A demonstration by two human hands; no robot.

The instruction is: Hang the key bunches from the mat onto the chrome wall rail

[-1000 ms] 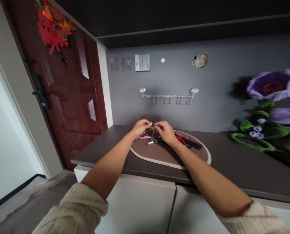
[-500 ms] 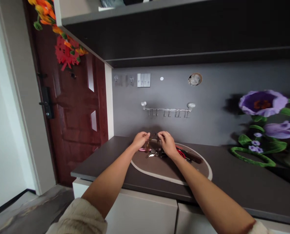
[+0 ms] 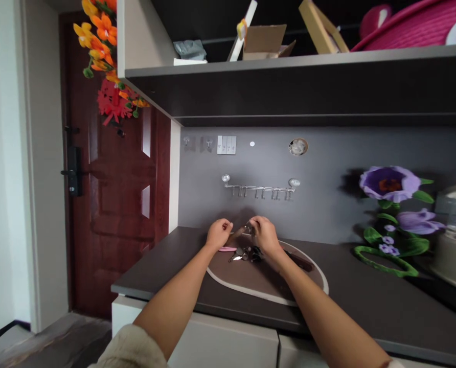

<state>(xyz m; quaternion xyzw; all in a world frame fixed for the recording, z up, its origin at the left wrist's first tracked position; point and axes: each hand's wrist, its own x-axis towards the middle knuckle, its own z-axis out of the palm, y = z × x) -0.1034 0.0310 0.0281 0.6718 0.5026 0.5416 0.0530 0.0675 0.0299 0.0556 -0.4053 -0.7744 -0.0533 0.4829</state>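
My left hand has its fingers curled together above the left back edge of an oval brown mat with a pale rim. Whatever it pinches is too small to make out. My right hand is closed on a small metal keychain, which hangs between the hands, with a blurred brownish strip beside it. Below lie shiny metal pieces like keys and a black item. A pink loop rests near my left hand. A dark brown long object lies right of my right wrist.
A hook rail is mounted on the wall behind the hands. An open shelf overhangs the counter. Purple plush flowers stand at the right, beside a pale appliance. A dark red door is at the left.
My view has tilted up, showing the shelf's contents. The hands stay close together; the keychain now hangs nearer my right hand. Red items by my right wrist are now hidden.
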